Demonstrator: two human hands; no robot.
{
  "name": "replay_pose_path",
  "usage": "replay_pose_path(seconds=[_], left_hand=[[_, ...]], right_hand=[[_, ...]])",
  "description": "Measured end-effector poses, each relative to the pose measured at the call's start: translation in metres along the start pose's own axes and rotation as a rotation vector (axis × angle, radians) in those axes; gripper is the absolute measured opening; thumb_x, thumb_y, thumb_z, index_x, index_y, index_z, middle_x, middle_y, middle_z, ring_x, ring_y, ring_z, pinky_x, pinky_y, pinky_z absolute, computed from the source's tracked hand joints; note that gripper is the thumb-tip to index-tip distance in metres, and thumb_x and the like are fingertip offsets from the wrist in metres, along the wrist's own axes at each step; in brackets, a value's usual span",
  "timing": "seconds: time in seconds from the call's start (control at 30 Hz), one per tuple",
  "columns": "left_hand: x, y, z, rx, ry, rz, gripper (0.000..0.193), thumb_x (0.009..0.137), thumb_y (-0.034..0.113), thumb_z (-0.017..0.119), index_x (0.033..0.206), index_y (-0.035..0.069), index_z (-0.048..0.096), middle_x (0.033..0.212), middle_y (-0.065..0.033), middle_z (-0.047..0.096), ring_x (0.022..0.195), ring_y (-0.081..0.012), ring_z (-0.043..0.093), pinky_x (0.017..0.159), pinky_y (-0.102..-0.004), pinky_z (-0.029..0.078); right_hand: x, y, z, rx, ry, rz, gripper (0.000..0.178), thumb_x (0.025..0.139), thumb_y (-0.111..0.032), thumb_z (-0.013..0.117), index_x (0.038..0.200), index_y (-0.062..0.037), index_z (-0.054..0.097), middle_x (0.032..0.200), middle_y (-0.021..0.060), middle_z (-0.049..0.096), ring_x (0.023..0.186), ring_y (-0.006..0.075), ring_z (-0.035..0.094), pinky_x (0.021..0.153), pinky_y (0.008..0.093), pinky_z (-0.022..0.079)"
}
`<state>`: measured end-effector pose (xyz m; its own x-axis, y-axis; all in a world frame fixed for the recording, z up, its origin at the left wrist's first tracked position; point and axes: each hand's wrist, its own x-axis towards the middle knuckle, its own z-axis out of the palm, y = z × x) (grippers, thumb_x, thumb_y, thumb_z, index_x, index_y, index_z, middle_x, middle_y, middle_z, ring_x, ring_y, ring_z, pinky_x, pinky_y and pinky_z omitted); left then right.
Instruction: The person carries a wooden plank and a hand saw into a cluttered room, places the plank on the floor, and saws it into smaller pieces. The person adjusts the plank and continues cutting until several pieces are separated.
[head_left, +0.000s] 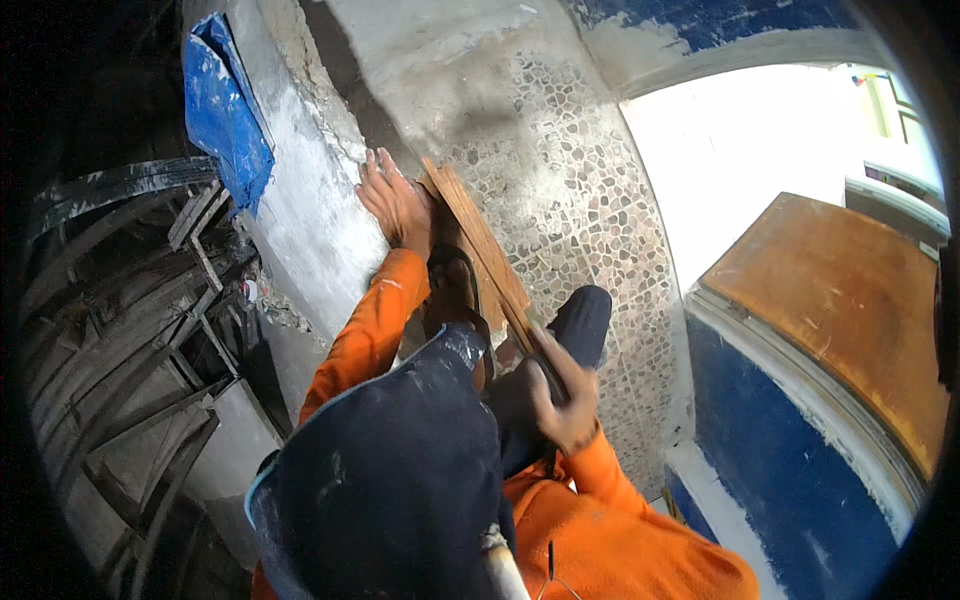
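My left hand (395, 203) lies with its fingers stretched out on the edge of the grey plastered ledge, beside the wood's far end. A reddish-brown wooden strip (480, 235) slants from there toward my right hand, above a wider piece of brown wood. My right hand (565, 390), smeared by motion, is closed at the strip's near end. Its fingers curl around a dark, narrow shape whose kind I cannot make out. A sandalled foot (455, 285) is beside the wood, and a dark-trousered knee (585, 315) is just beyond my right hand.
The plastered ledge (310, 190) runs along the left, with a blue crumpled sheet (228, 110) draped on it. Dark frames and scrap (130, 330) fill the space beyond. Stone-patterned tiles (590, 190) cover the floor. An orange-brown board (830, 300) tops the blue wall at right.
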<state>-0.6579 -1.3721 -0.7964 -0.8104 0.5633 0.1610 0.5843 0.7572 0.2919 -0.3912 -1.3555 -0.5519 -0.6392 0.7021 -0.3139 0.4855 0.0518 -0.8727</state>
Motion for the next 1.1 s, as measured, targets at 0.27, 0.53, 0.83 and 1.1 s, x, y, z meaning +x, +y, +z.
replay_pose_path(seconds=[0.27,0.53,0.83,1.1], left_hand=[[0.017,0.021,0.012,0.093,-0.017,-0.040,0.076,0.089,0.020,0.059,0.153,0.005,0.021,0.154,-0.0174,0.026,0.142,-0.0402,0.025,0.118,-0.0546,0.017],[0.016,0.033,0.003,-0.065,0.109,0.034,0.070,0.089,0.015,0.055,0.151,0.003,0.025,0.153,-0.0185,0.028,0.141,-0.0404,0.027,0.116,-0.0569,0.018],[0.012,0.014,0.006,0.044,0.018,0.002,0.069,0.091,0.020,0.052,0.152,0.004,0.024,0.155,-0.0168,0.026,0.144,-0.0402,0.022,0.117,-0.0566,0.017],[0.016,0.025,0.005,0.036,0.074,0.046,0.070,0.090,0.017,0.057,0.152,0.006,0.025,0.153,-0.0161,0.028,0.142,-0.0409,0.026,0.116,-0.0582,0.021]], right_hand=[[0.039,0.030,0.013,0.113,0.096,0.048,0.040,0.085,-0.003,0.063,0.124,0.0027,0.062,0.098,0.0249,0.071,0.081,0.0249,0.073,0.076,0.0309,0.054],[-0.027,0.023,-0.015,0.002,0.077,0.028,0.044,0.086,-0.002,0.060,0.129,0.0005,0.060,0.108,0.0253,0.069,0.099,0.0271,0.072,0.085,0.0333,0.054],[-0.025,-0.022,-0.020,-0.043,0.010,0.057,0.045,0.085,0.000,0.056,0.130,0.0013,0.059,0.117,0.0201,0.069,0.102,0.0236,0.071,0.088,0.0273,0.051],[0.038,0.011,0.010,0.015,-0.018,0.098,0.044,0.086,-0.003,0.061,0.130,0.0036,0.058,0.103,0.0231,0.071,0.090,0.0239,0.071,0.080,0.0298,0.054]])
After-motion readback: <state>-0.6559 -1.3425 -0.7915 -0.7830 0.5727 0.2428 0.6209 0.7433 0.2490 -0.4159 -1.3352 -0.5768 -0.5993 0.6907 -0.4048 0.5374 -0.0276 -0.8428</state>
